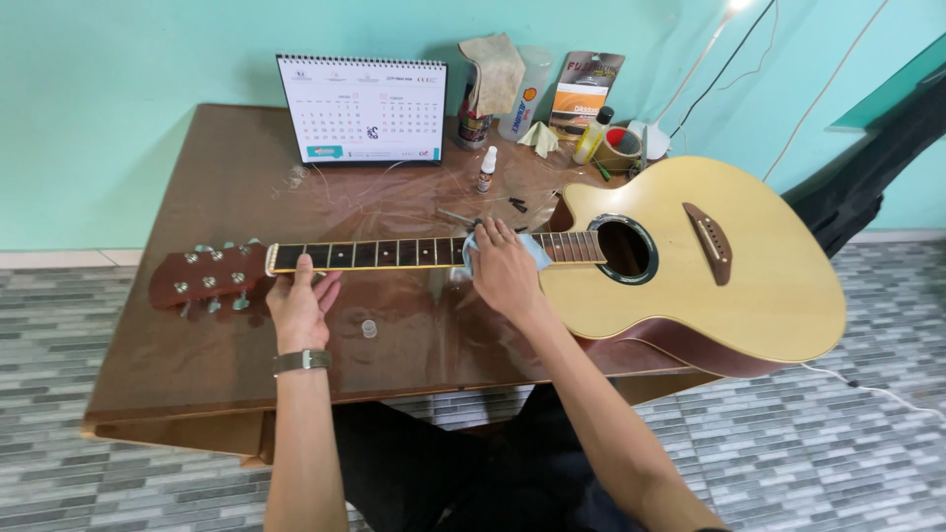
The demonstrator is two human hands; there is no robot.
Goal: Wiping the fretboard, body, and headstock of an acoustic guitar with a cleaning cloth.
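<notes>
An acoustic guitar (709, 266) without strings lies flat across the brown table (197, 355), headstock (209, 276) to the left, pale body to the right. My left hand (301, 300), a watch on its wrist, grips the neck near the nut from below. My right hand (505, 268) presses a light blue cloth (532, 248) onto the dark fretboard (374, 254) near the upper frets, close to the soundhole.
A desk calendar (363, 108) stands at the back of the table. Beside it are a small dropper bottle (486, 169), a folded rag on a can (491, 74), bottles, a packet and small tools. A little clear cap (369, 328) lies near the front. Tiled floor surrounds the table.
</notes>
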